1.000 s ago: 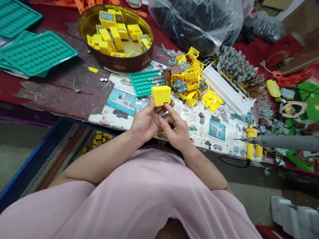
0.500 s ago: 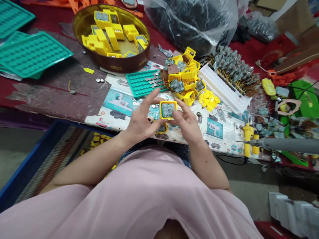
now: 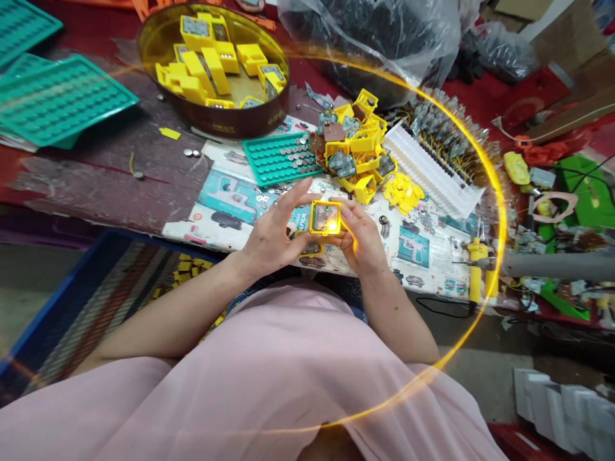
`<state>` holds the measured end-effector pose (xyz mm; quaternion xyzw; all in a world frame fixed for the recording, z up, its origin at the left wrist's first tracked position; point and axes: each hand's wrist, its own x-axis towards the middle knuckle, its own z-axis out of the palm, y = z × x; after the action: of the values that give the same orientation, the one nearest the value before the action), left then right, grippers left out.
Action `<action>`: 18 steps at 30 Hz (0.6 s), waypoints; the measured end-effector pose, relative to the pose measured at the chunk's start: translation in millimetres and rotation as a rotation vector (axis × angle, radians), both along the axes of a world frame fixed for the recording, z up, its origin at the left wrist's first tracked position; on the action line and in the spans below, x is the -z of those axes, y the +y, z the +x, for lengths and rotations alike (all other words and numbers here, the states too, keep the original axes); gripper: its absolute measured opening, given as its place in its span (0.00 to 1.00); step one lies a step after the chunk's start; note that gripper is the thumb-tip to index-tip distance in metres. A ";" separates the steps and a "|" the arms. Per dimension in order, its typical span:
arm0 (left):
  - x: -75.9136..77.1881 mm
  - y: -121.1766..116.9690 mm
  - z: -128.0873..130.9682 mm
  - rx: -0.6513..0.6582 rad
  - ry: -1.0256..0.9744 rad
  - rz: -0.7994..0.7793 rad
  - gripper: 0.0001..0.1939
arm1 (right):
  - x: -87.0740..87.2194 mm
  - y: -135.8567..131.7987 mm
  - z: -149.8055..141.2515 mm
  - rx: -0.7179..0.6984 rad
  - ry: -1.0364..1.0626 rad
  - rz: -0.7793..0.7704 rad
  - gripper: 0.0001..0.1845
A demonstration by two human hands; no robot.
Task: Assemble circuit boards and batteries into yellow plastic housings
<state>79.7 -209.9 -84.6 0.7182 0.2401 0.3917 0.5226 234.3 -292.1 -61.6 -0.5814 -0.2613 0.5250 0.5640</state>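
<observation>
Between my hands is a small square yellow plastic case (image 3: 325, 218), its open side facing up with grey parts inside. A bright orange light glows at its lower right. My right hand (image 3: 364, 240) grips the case's right side between thumb and fingers. My left hand (image 3: 273, 234) has its thumb and a finger closed on the left edge, with the index finger raised. Another yellow case (image 3: 311, 248) lies on the table just below, partly hidden by the left thumb. Beyond my fingers stands a heap of yellow cases (image 3: 358, 150) with grey and brown parts.
A round tin (image 3: 216, 121) holds several yellow cases. A teal tray (image 3: 269, 163) carries button cells. Loose yellow pieces (image 3: 402, 192), a white foam strip (image 3: 432, 169) and a yellow-handled tool (image 3: 475, 269) lie to the right. Teal trays (image 3: 72, 102) are stacked at the left.
An orange light has come on in the case and throws a flare ring across the view. My right thumb has moved from over the case's face to its right edge.
</observation>
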 end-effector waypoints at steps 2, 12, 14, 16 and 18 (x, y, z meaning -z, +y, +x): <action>-1.8 -1.7 -0.7 0.002 0.001 -0.025 0.37 | -1.1 1.0 -0.6 0.026 0.005 0.000 0.30; 0.5 -1.4 -0.8 0.066 0.003 0.071 0.37 | 2.4 -2.2 -4.6 0.113 -0.006 0.033 0.30; 3.3 -1.1 -1.1 0.063 0.001 0.073 0.38 | 1.5 -2.3 -4.8 0.102 -0.011 0.014 0.31; 6.1 -0.9 -1.9 0.052 0.001 0.044 0.39 | 0.9 -2.4 -5.2 0.090 -0.019 0.002 0.31; 8.4 -1.1 -2.6 0.041 0.010 -0.007 0.40 | 1.3 -2.8 -5.5 0.088 -0.016 -0.001 0.31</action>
<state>77.1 -211.0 -93.0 0.7231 0.2291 0.3764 0.5319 228.8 -294.9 -62.8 -0.5968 -0.2396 0.4949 0.5843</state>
